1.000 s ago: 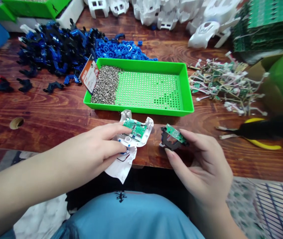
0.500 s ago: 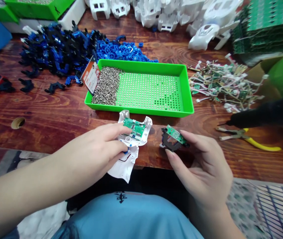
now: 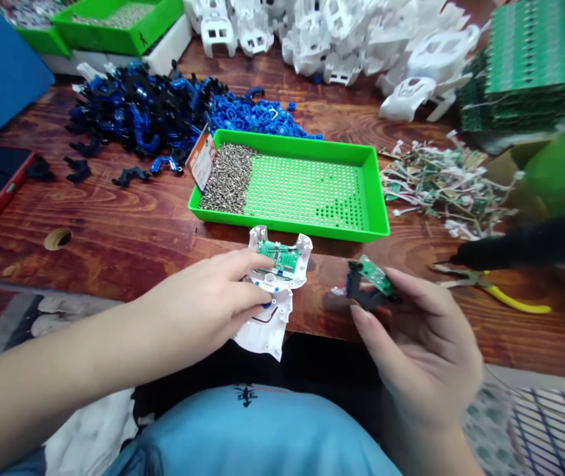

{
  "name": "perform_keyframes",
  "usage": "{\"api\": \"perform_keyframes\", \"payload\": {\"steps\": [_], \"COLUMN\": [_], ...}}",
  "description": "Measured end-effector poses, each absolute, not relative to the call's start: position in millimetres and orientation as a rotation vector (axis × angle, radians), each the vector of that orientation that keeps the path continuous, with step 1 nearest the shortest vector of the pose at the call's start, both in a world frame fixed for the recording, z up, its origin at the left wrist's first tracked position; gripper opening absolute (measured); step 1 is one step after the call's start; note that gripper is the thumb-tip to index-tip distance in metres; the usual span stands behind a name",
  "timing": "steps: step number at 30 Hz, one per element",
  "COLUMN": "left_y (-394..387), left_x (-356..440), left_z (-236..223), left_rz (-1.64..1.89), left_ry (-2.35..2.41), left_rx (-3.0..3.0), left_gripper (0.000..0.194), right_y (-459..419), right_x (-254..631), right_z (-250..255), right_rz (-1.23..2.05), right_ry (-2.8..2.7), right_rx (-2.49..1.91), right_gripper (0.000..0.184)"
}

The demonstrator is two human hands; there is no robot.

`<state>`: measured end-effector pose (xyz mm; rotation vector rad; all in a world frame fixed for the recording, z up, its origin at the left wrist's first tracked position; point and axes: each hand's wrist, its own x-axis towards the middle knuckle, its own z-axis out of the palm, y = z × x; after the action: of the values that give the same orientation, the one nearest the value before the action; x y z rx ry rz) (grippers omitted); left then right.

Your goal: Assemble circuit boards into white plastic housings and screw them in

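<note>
My left hand grips a white plastic shell at the table's front edge, its index finger over the green circuit board inside. A second white shell piece lies just below, partly over the edge, with a blue part by my thumb. My right hand pinches a black plastic bracket with a small green circuit board on it. The bracket is held tilted above the wood, to the right of the shell and apart from it.
A green tray with small screws stands ahead. Behind it lie blue and black brackets, blue rings and white shells. Wired boards, yellow-handled pliers and a dark tool are right.
My right hand has moved a little to the right with the bracket, which has turned and now stands farther from the shell. My left hand keeps its place on the shell. The camera view has shifted.
</note>
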<state>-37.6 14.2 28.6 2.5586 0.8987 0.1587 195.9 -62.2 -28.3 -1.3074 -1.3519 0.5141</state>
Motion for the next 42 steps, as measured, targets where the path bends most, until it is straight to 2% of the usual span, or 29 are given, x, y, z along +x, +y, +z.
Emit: {"api": "perform_keyframes", "payload": {"steps": [2, 4, 6, 8, 9, 11, 13, 17, 22, 24, 27, 30, 33, 39, 42], "left_y": [9, 1, -9, -21, -26, -34, -38, -38, -48, -52, -56, -59, -62, -66, -68], "left_x": [-43, -49, -54, -55, -54, -50, -43, -36, -36, -35, -33, -32, -28, -21, -20], "left_z": [29, 28, 26, 21, 18, 11, 7, 11, 14, 11, 7, 6, 5, -1, -1], "left_rz": [0.205, 0.369, 0.568, 0.619, 0.576, 0.454, 0.399, 0.473, 0.562, 0.606, 0.669, 0.682, 0.737, 0.8, 0.798], "left_ry": [0.982, 1.124, 1.308, 1.462, 1.519, 1.565, 1.537, 1.397, 1.035, 0.956, 0.893, 0.836, 0.794, 0.692, 0.685], "left_rx": [2.432, 2.325, 2.254, 2.229, 2.23, 2.22, 2.174, 1.973, 1.267, 1.031, 0.71, 0.523, 0.511, 0.512, 0.519], "left_gripper": [0.022, 0.027, 0.029, 0.026, 0.03, 0.05, 0.056, 0.035, 0.023, 0.026, 0.043, 0.055, 0.054, 0.057, 0.059], "right_y": [-63, -60, -53, -46, -43, -39, -39, -45, -56, -61, -66, -69, -68, -61, -58], "right_x": [189, 179, 167, 156, 152, 146, 145, 148, 146, 145, 146, 149, 151, 150, 151], "right_z": [-22, -17, -14, -16, -18, -23, -28, -30, -28, -27, -23, -15, -7, -1, 2], "right_rz": [0.573, 0.57, 0.57, 0.631, 0.667, 0.722, 0.753, 0.797, 0.898, 0.901, 0.932, 0.752, 0.484, 0.354, 0.305], "right_ry": [-1.271, -1.263, -1.331, -1.476, -1.554, -1.649, -1.646, -1.608, -1.578, -1.557, -1.513, -1.475, -1.535, -1.757, -1.822], "right_rx": [-1.197, -1.091, -1.056, -1.091, -1.125, -1.186, -1.217, -1.187, -1.042, -1.015, -0.911, -0.851, -0.874, -0.921, -0.996], "right_gripper": [0.057, 0.059, 0.061, 0.058, 0.055, 0.049, 0.047, 0.047, 0.048, 0.049, 0.052, 0.058, 0.067, 0.072, 0.068]}}
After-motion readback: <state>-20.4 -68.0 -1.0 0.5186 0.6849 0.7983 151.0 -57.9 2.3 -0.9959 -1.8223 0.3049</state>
